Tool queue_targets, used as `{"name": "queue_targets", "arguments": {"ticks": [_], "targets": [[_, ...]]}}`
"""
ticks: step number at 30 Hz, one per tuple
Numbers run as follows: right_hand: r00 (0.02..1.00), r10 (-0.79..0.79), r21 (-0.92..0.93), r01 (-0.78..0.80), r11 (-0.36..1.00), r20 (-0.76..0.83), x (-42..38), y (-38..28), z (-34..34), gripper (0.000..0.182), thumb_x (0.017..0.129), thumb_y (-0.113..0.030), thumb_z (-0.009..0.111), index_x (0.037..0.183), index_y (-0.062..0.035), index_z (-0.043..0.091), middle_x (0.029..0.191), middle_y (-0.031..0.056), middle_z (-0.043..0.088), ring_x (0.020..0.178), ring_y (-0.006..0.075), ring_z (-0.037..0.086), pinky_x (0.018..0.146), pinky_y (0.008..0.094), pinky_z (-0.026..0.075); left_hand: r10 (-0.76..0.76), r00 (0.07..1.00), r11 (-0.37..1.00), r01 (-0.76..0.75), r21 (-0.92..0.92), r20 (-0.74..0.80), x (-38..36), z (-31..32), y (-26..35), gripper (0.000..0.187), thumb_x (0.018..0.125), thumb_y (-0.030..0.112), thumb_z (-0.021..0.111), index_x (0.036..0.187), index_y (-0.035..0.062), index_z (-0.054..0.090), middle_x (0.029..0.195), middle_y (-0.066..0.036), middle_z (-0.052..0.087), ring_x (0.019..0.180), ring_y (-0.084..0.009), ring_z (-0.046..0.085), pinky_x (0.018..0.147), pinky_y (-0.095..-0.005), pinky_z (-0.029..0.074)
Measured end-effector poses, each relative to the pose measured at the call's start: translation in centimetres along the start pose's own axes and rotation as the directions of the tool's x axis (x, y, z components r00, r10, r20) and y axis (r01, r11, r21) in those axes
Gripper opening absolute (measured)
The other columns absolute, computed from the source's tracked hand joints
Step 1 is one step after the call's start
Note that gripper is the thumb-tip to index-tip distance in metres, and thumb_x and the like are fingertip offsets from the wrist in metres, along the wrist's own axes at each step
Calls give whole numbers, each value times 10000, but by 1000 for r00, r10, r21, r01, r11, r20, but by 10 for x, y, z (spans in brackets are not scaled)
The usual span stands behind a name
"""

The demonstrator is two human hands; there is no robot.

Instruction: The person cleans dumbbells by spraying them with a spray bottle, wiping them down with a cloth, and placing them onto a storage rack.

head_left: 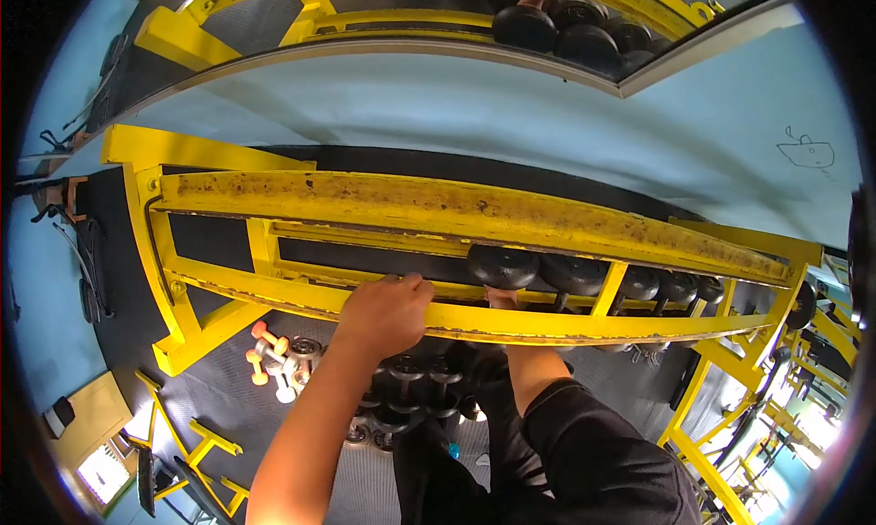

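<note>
Blue wall [438, 96] beyond; my left hand [385, 311] gripped the yellow rail [593, 325], nearer right hand [502, 299] just bodyward of a black dumbbell [504, 267], closure too hidden to tell.

Gap between rails [438, 197], dumbbells [504, 268] at right

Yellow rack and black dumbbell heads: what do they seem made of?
Rack: likely painted steel, semi-gloss yellow; the coat is chipped and rust-brown along its top rail. Dumbbell heads: smooth black with a soft sheen, perhaps rubber-coated or painted iron; the look leaves that open.
</note>
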State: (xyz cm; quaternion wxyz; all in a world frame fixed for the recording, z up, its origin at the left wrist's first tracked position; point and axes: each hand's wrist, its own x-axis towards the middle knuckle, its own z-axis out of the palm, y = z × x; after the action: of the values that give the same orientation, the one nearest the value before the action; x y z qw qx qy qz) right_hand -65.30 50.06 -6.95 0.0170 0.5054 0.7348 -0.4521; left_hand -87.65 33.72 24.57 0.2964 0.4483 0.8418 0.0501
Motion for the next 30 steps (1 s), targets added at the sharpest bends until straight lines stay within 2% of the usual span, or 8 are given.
{"name": "queue_targets", "arguments": {"ticks": [10, 19, 23, 24, 25, 28, 29, 30], "targets": [[973, -230, -246, 220, 944, -15, 11, -3, 21, 457, 929, -320, 597, 1305, -63, 565, 1251, 115, 599, 1022, 309, 612, 879, 430, 493, -5, 1000, 1000, 5, 22, 8, 1, -6, 6, 210, 784, 146, 575, 953, 48, 651, 976, -118, 672, 909, -329, 683, 784, -464, 557], [884, -467, -496, 391, 775, -32, -9, 16, 25, 513, 926, -356, 588, 1348, -67, 550, 1348, 122, 578, 1106, 330, 606, 946, 447, 486, 38, 998, 999, -37, 23, -59, -1, -3, 2, 235, 748, 197, 661, 934, 53, 654, 963, -117, 678, 906, -341, 676, 765, -481, 546], [812, -578, -615, 415, 671, -83, -28, 22, 26, 538, 924, -372, 584, 1367, -69, 543, 1392, 126, 568, 1143, 340, 604, 976, 454, 483, 78, 989, 995, -69, 76, -127, -3, 1, 2, 354, 765, 370, 743, 922, 64, 660, 916, -118, 667, 884, -357, 655, 741, -481, 513], [931, -304, -302, 355, 885, 204, -51, -5, -8, 651, 896, -441, 562, 1418, -58, 498, 1433, 205, 515, 1283, 402, 497, 1115, 446, 371, 105, 978, 990, -85, 114, -180, -3, -2, 2, 391, 775, 415, 746, 915, 60, 662, 892, -121, 665, 864, -361, 653, 720, -482, 508], [946, -81, -240, 162, 957, 314, -82, -25, -40, 629, 862, -403, 624, 1355, -25, 534, 1338, 236, 574, 1232, 408, 530, 1065, 418, 420, 66, 991, 986, -47, 161, -116, -5, -6, 7, 419, 792, 430, 751, 998, 76, 660, 988, -111, 669, 966, -352, 636, 784, -507, 479], [968, -118, -137, 151, 979, 223, -179, -22, -104, 487, 786, -318, 760, 1110, 15, 615, 1031, 199, 668, 990, 346, 644, 874, 413, 507, 36, 866, 989, 42, 145, -500, -39, 19, 34, 482, 845, 382, 717, 1203, 78, 608, 1190, -121, 623, 1199, -345, 545, 984, -560, 414], [967, -209, -124, 227, 966, 142, -206, 6, -114, 469, 804, -314, 757, 1136, -10, 625, 1082, 167, 685, 1017, 312, 657, 903, 387, 511, 25, 864, 981, 76, 179, -502, -58, 48, 44, 637, 881, 342, 689, 1406, 71, 451, 1375, -156, 503, 1357, -355, 405, 1117, -605, 284], [974, -192, -138, 209, 968, 122, -242, 14, -140, 435, 821, -315, 749, 1142, -39, 645, 1103, 135, 703, 1021, 275, 673, 914, 362, 518, 77, 746, 974, 87, 211, -662, -88, 79, 62, 689, 920, 312, 645, 1488, 61, 346, 1456, -201, 431, 1402, -370, 356, 1170, -593, 228]]}}
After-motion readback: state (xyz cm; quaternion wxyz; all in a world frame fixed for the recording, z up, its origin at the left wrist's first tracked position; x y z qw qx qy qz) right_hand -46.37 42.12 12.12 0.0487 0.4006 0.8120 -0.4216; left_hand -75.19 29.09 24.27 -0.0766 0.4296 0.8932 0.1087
